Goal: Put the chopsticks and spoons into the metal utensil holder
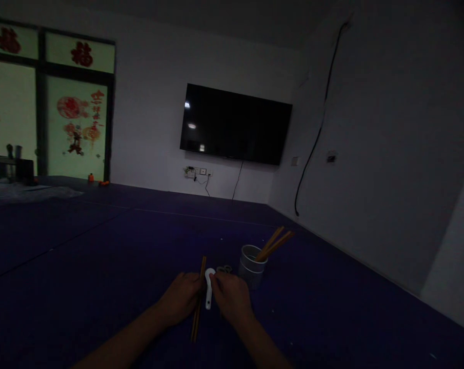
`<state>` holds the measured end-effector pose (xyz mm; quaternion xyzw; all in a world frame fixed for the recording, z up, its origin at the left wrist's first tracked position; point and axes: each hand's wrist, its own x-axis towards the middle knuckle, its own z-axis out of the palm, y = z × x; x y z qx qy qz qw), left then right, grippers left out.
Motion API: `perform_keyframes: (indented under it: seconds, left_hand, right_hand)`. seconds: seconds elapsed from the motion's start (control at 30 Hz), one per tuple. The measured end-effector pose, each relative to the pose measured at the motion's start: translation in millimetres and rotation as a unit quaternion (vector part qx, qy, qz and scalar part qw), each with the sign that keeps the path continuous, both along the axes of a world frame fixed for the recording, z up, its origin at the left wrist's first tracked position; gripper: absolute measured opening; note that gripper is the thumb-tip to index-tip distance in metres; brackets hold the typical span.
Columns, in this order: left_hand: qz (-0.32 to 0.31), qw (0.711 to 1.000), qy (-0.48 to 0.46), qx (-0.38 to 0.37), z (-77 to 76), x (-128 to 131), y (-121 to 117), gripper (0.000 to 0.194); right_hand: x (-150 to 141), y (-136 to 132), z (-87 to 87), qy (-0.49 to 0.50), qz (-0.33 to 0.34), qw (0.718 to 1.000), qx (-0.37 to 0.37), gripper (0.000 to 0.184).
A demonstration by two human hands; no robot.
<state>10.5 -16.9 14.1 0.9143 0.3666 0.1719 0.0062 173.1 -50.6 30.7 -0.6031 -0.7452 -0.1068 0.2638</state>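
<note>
The room is dim. My left hand (181, 298) rests with curled fingers on a pair of wooden chopsticks (198, 310) lying on the dark blue surface (101, 266). My right hand (232, 297) pinches the bowl end of a white spoon (209, 287) that lies between the two hands. Just beyond my right hand stands a round metal cup (250, 265) with two more chopsticks (275, 243) leaning out of it to the right. A small metal object (224, 268) lies beside the cup; I cannot make out what it is.
A black wall-mounted screen (235, 125) hangs ahead above a socket strip (198, 172). A window with red paper decorations (78, 123) is at the far left, with dark items (9, 167) beneath it. A white wall (389, 154) runs along the right edge.
</note>
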Motion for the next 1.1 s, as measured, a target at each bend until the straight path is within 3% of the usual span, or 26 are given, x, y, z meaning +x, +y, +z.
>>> perform_keyframes:
  seconds: [0.33, 0.8, 1.1]
  left_hand:
    - [0.04, 0.999, 0.016, 0.016, 1.4, 2, -1, 0.017]
    - [0.159, 0.987, 0.026, -0.003, 11.6, 0, -2, 0.021]
    - [0.207, 0.977, 0.05, -0.007, 14.5, -4, -3, 0.033]
  right_hand:
    - [0, -1, 0.8, -0.001, -0.005, 1.0, -0.006, 0.036]
    - [1, 4, -4.3, 0.005, 0.004, 1.0, -0.01, 0.036]
    - [-1, 3, -4.5, 0.004, 0.01, 1.0, -0.008, 0.037]
